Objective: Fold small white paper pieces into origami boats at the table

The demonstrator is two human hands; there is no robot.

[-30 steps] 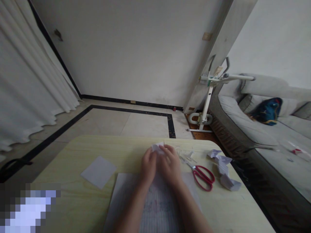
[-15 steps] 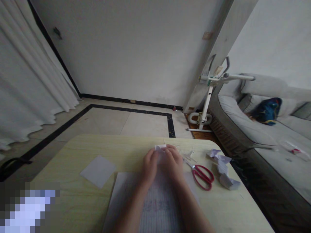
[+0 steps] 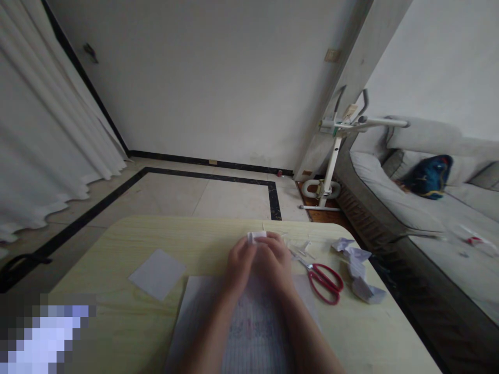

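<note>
A small folded piece of white paper [image 3: 257,238] is pinched between my two hands near the far side of the table. My left hand [image 3: 238,259] grips its left side, and my right hand [image 3: 276,257] closes on the right side, thumbs close together. Most of the paper is hidden by my fingers. Beneath my forearms lies a lined sheet [image 3: 249,337] with print on it. Red-handled scissors [image 3: 326,283] rest just right of my right hand, blades pointing toward thin paper scraps [image 3: 304,248].
A square of white paper [image 3: 157,274] lies at the left of the wooden table [image 3: 117,322]. Several folded paper pieces [image 3: 358,267] stand in a row near its right edge. Beyond are a sofa [image 3: 421,218] and a white exercise machine [image 3: 331,166].
My thumbs have drawn closer together over the folded paper, and more of its upper edge shows as a flat band. The scissors and other papers have stayed put.
</note>
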